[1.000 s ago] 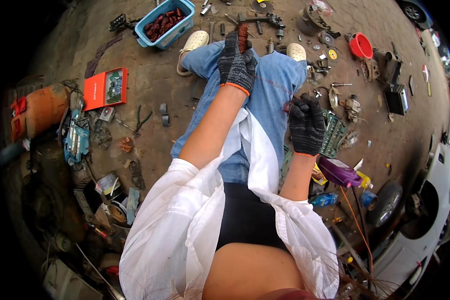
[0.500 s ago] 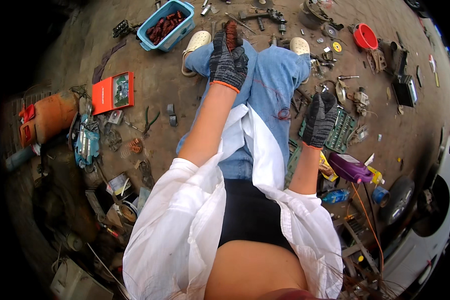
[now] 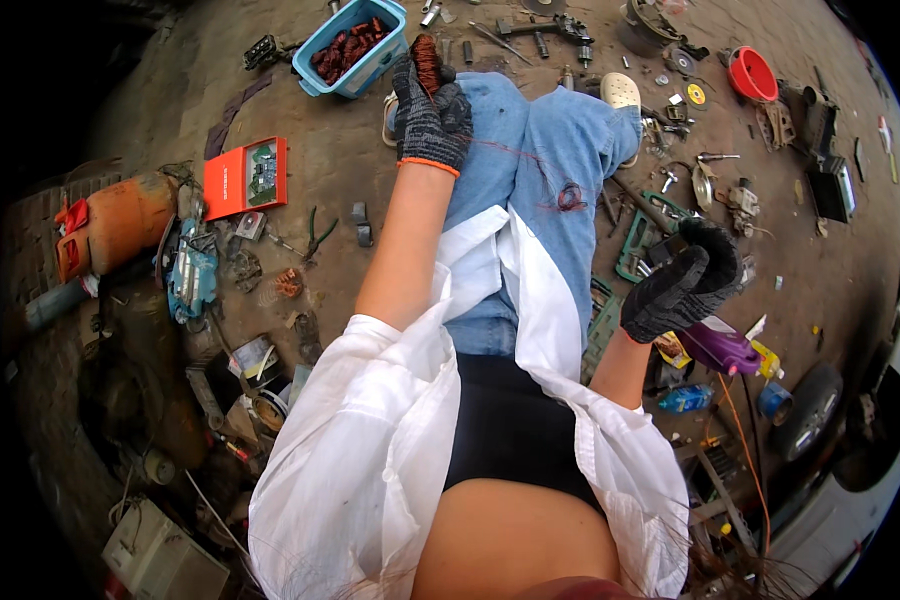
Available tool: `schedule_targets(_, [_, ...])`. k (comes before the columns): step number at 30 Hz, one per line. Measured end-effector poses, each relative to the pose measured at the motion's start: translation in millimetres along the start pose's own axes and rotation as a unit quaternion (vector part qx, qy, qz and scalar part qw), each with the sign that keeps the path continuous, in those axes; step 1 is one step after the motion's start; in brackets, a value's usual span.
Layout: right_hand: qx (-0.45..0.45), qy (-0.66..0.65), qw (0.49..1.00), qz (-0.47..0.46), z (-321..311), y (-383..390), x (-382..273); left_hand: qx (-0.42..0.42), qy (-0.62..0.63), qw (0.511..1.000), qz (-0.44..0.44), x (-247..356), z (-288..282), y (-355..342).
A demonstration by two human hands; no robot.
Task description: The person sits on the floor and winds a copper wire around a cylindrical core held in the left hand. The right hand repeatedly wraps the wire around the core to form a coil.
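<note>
My left hand [image 3: 432, 122], in a dark grey knit glove with an orange cuff, is closed around a coil of reddish-brown copper wire [image 3: 426, 62] above my left knee. The coil's upper end sticks out past the fingers. Loose wire strands cross the jeans, and a small wire tangle [image 3: 569, 197] lies on my right thigh. Out to the right, my right hand [image 3: 682, 283] wears a matching glove. Its fingers curve with a gap between them, and nothing shows in it. Beyond my left hand stands a blue plastic basket [image 3: 369, 73] holding several similar wire coils [image 3: 352, 52].
On the ground at left lie a red box [image 3: 226, 186], pliers [image 3: 319, 232] and an orange gas cylinder [image 3: 120, 225]. A green socket-set case [image 3: 630, 262], a purple bottle [image 3: 720, 347] and a red bowl [image 3: 751, 73] are at right. Metal parts are scattered beyond my feet.
My right hand has moved right and nearer to me, and its fingers have spread from a closed shape. The left hand still grips the wire coil. The whole view has shifted slightly.
</note>
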State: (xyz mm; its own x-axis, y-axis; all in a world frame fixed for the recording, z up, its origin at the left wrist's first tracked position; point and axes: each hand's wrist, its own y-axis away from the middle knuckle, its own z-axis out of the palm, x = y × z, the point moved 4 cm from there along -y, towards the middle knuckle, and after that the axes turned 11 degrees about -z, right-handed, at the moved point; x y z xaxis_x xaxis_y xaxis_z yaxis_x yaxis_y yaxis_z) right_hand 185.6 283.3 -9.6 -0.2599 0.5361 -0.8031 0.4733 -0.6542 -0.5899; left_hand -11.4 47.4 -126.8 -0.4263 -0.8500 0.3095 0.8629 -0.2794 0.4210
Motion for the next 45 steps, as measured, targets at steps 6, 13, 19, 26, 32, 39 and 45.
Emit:
schedule_targets(6, [-0.391, 0.043, 0.908, -0.144, 70.5, 26.5, -41.7, 0.115, 0.013, 0.992, 0.053, -5.3, 33.8, 17.2])
schedule_targets(13, [-0.391, -0.072, 0.91, 0.121, 73.0, 47.7, -4.6, 0.164, 0.021, 0.984, 0.066, 3.9, 24.7, 18.4])
schedule_targets(19, [-0.462, 0.063, 0.883, -0.05, 85.0, 39.6, -13.4, 0.082, 0.009, 0.996, -0.013, -11.2, 33.2, 26.2])
schedule_targets(26, [-0.344, -0.285, 0.869, 0.214, 59.0, 26.3, 32.4, 0.077, -0.006, 0.997, -0.024, 10.2, 30.0, 37.5])
schedule_targets(32, [-0.117, -0.599, 0.594, 0.524, 59.7, 21.8, 22.8, 0.072, 0.019, 0.997, -0.034, 6.7, 29.1, 43.5])
schedule_targets(39, [-0.197, -0.513, 0.692, 0.469, 54.9, 18.8, 35.1, 0.009, -0.018, 0.998, -0.065, -3.2, 31.5, 42.2])
schedule_targets(45, [-0.246, -0.251, 0.873, 0.337, 51.5, 10.2, 27.2, 0.016, -0.054, 0.995, -0.083, -20.0, 26.3, 40.5])
